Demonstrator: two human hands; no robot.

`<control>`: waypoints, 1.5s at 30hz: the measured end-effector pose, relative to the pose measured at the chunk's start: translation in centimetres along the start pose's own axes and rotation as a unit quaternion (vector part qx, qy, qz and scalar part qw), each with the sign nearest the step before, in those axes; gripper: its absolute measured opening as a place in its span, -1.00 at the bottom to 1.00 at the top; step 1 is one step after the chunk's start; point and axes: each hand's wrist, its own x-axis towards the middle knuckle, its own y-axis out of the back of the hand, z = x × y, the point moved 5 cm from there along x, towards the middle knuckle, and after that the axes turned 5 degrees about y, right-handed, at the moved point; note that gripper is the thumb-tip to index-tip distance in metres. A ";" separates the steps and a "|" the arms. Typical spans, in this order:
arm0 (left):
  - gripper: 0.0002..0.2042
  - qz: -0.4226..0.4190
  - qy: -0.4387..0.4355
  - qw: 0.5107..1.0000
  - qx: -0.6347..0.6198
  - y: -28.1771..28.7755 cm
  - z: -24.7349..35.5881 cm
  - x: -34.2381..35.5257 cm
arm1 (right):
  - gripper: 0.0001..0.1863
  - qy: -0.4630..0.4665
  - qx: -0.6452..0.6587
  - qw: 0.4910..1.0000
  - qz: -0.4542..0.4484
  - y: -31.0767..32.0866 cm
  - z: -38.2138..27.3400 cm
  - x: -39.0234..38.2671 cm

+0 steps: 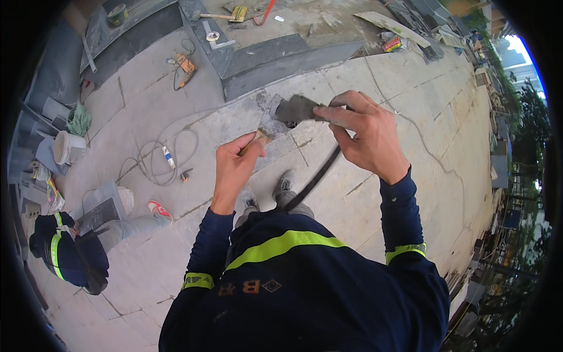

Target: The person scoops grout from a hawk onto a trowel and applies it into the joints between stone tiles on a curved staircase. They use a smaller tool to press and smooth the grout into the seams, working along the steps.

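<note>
My right hand [369, 135] grips a flat, irregular dark grey piece [296, 108] in front of me, fingers along its near end. My left hand [233, 170], lower and to the left, pinches a small tan piece [261, 136], partly hidden by the fingers. Beneath both hands lies a cracked, rougher grey patch of paving [271, 114]. A long dark strap or hose [314, 179] runs from under my right hand toward my waist; whether the hand touches it I cannot tell. My shoes [284, 183] stand on pale paving below.
A co-worker [64, 246] with a grey panel [99, 211] is at lower left. Looped cables [170, 161], an orange power tool [186, 69], a bucket [69, 146] and a grey stone step [264, 76] with tools behind it surround me. Stacked materials [498, 152] line the right side.
</note>
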 end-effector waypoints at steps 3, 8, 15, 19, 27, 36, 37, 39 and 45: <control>-0.74 -0.032 0.027 0.999 0.005 -0.2 0.3 0.0 | -0.54 -0.040 0.066 0.993 -0.085 0.3 0.9 -1.1; -0.69 -0.098 0.043 0.988 -0.115 -0.7 1.2 -0.5 | -0.49 -0.090 0.307 0.948 0.010 0.2 3.8 -3.3; -0.64 -0.078 -0.002 0.979 -0.188 -2.2 2.9 -1.0 | -0.57 -0.196 0.261 0.930 0.168 -4.4 5.5 -5.3; -0.53 -0.008 -0.123 0.985 -0.118 -3.9 5.7 -0.5 | -0.48 -0.305 0.526 0.747 0.268 -5.7 0.4 -6.2; -0.55 0.014 -0.185 0.981 -0.047 -6.8 7.1 0.0 | -0.49 -0.334 0.678 0.601 0.262 -7.9 -3.6 -4.3; -0.67 0.002 -0.166 0.975 0.144 -3.5 3.0 -0.7 | -0.50 -0.251 0.649 0.672 0.254 -6.7 -1.6 -4.1; -0.67 -0.017 -0.052 0.994 0.094 -2.5 2.2 -0.2 | -0.55 -0.235 0.610 0.721 0.230 -5.6 -0.5 -4.6; -0.66 -0.061 -0.033 0.998 -0.003 -1.0 3.1 0.3 | -0.57 -0.120 0.484 0.835 0.232 -3.1 1.8 -4.1; -0.66 -0.169 -0.025 0.976 -0.133 0.6 6.1 0.8 | -0.58 0.018 0.327 0.930 0.168 -0.4 4.2 -2.5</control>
